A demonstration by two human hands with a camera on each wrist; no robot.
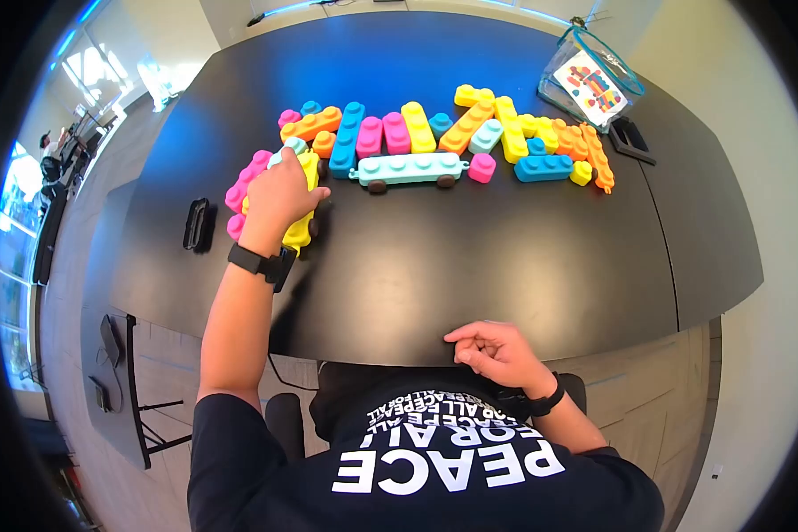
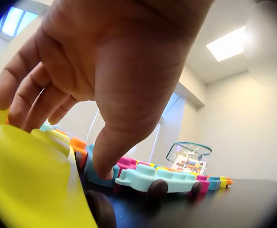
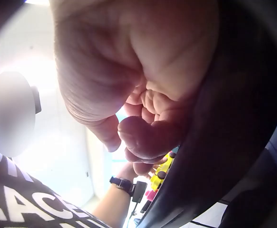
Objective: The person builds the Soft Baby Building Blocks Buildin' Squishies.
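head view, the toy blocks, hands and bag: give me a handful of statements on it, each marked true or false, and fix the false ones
1. The left hand covers part of the yellow car. True.
2. The light blue car lies left of the yellow car. False: the light blue car lies to its right.
3. The light blue car has dark wheels. True.
4. The right hand grips a toy. False: no toy shows in the right hand, which is at the near edge of the table.
5. A small pink block lies right of the light blue car. True.
6. The clear bag stands at the far left. False: the clear bag stands at the far right.
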